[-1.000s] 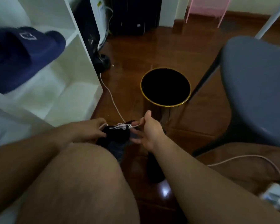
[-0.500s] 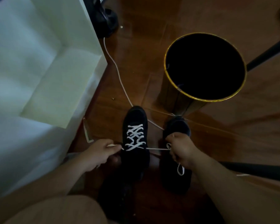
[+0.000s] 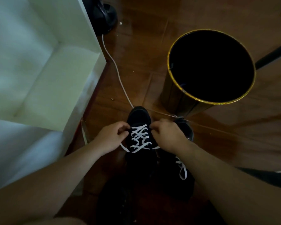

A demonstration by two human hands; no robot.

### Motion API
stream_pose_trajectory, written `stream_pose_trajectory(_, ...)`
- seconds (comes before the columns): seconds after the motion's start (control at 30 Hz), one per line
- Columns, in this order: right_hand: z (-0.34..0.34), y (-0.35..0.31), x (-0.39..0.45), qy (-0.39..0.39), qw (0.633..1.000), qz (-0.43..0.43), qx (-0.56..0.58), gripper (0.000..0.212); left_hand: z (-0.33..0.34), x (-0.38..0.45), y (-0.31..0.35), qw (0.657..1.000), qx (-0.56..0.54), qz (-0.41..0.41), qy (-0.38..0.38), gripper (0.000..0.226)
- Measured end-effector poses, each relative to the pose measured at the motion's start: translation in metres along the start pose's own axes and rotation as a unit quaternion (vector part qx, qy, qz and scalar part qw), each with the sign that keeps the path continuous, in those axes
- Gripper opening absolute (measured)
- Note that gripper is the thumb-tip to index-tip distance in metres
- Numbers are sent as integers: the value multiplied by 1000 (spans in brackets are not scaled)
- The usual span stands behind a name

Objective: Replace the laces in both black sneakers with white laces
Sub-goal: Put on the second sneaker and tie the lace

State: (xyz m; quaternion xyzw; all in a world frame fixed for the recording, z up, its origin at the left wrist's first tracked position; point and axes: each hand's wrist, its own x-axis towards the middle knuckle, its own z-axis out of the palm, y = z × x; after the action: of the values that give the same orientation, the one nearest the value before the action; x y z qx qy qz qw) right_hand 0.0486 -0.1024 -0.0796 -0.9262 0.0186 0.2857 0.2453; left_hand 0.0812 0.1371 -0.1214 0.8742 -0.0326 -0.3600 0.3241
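Both hands, left hand (image 3: 111, 138) and right hand (image 3: 167, 137), pinch the white lace (image 3: 139, 138) on the left sneaker (image 3: 140, 143) on the floor; uneven pulling could leave mismatched ends.

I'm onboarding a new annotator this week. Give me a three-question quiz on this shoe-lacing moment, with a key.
1. True or false: the left sneaker already has white laces criss-crossed through its eyelets.
2. Multiple choice: where is the right hand? A) inside the black bin B) at the right edge of the left sneaker's lacing, partly covering the right sneaker C) on the white shelf
3. Fill in: the left hand has its fingers curled at the ___ end of the lacing.

Key: 1 true; 2 B; 3 toe
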Motion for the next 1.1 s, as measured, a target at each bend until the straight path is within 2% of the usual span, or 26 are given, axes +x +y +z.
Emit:
stream_pose_trajectory(0.07,9,-8,14,-32,993,42,107,31,5,6,1,1000,-12,13,-1,23)
stream_pose_trajectory(0.13,20,-11,24,-26,986,68,147,29,9,11,-2,999,-6,34,11,27)
stream_pose_trajectory(0.3,31,-5,37,-28,989,62,134,12,14,16,-4,978,167,118,34,24)
stream_pose_trajectory(0.37,30,-1,38,-35,988,58,136,12,16,15,-3,974,165,142,67,21)
stream_pose_trajectory(0.5,29,3,37,-43,996,44,69,10,19,9,-7,962,156,176,141,14)
stream_pose_trajectory(0.6,27,1,32,-72,997,38,-18,13,19,2,-3,956,233,135,114,18)
stream_pose_trajectory(0.67,27,-3,29,-80,994,44,-53,23,20,0,2,955,258,107,102,20)
stream_pose_trajectory(0.77,32,-4,28,-73,995,68,-16,23,23,0,5,975,192,65,86,16)
stream_pose_trajectory(0.83,36,-1,25,-51,989,104,96,15,26,-1,3,988,113,62,90,8)
stream_pose_trajectory(0.93,45,7,16,19,958,162,236,15,27,-4,-5,993,-4,52,104,9)
stream_pose_trajectory(1.03,52,12,11,31,947,167,273,2,30,-8,-11,995,-16,50,82,7)
stream_pose_trajectory(1.1,56,12,10,24,940,155,304,10,34,-9,-13,995,-24,41,83,14)
